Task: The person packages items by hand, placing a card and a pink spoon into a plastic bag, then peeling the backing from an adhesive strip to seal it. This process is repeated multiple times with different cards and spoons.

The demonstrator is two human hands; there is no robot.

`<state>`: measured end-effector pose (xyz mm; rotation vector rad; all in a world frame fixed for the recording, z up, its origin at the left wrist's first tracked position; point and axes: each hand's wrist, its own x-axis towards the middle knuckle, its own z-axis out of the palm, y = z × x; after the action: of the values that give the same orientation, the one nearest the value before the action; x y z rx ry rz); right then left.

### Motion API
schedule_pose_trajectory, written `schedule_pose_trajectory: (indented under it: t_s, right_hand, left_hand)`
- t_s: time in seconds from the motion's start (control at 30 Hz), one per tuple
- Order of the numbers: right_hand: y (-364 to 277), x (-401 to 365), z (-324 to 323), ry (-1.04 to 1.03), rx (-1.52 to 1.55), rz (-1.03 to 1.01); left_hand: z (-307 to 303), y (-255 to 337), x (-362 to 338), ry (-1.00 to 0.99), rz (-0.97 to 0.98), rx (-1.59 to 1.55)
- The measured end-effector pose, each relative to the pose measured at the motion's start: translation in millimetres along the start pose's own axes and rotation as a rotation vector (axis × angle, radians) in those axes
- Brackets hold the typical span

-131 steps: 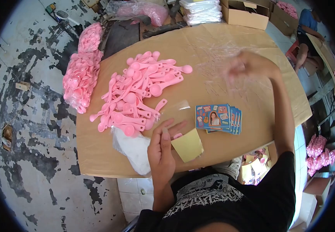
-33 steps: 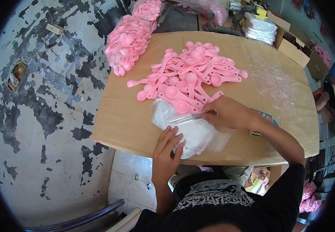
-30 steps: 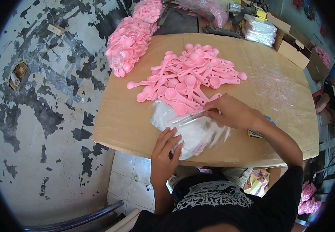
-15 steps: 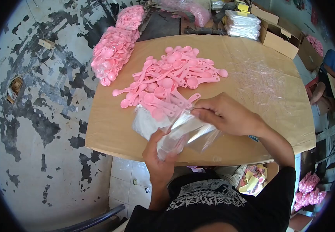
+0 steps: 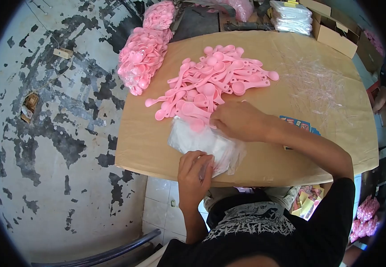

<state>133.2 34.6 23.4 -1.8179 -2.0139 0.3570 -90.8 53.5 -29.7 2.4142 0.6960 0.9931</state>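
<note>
A stack of clear plastic bags (image 5: 193,140) lies near the front of the table, partly beneath the spoons. My left hand (image 5: 193,173) is at its front left corner, fingers and thumb closed on bag plastic. Just beyond, my right hand (image 5: 239,120) rests over the far right part of the stack with fingers curled together. Its fingertips meet the handle ends of the nearest spoons, and what they grip is hidden. A heap of pink measuring spoons (image 5: 219,73) spreads over the middle of the table behind both hands.
Blue printed cards (image 5: 300,123) lie partly under my right forearm. Thin clear plastic strips (image 5: 319,89) are scattered at the right. Filled bags of pink spoons (image 5: 141,58) stand at the back left, wrapped plastic stacks (image 5: 292,18) and an open cardboard box (image 5: 335,35) at the back right.
The clear bag held up between both hands is now down at the stack. My right hand has moved in toward the spoons' handles, uncovering the blue cards. The view has shifted slightly.
</note>
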Motion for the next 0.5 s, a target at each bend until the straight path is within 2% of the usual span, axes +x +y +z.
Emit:
schedule_pose_trajectory:
  t_s: [0.17,0.27,0.3,0.37,0.43,0.5]
  right_hand:
    - [6.6,-21.8,-37.0,0.106,0.280,0.016]
    - [-5.5,-44.6,-63.0,0.131,0.401,-0.027]
    - [-10.0,-52.6,-68.5,0.136,0.433,-0.050]
    - [-23.3,-63.8,-79.1,0.081,0.482,-0.046]
    - [-24.9,-77.5,-77.8,0.056,0.483,-0.007]
    - [-20.4,-87.2,-72.2,0.068,0.429,0.041]
  left_hand:
    - [-4.2,1.0,0.8,-0.033,-0.013,-0.010]
    - [-5.3,0.0,4.3,0.072,0.119,0.051]
    - [-9.0,5.4,9.6,0.036,0.161,-0.015]
    - [-3.8,48.8,35.1,0.038,0.031,-0.698]
    - [27.3,75.5,24.2,0.038,-0.187,-0.976]
    - [41.9,82.3,27.4,-0.078,-0.338,-1.139]
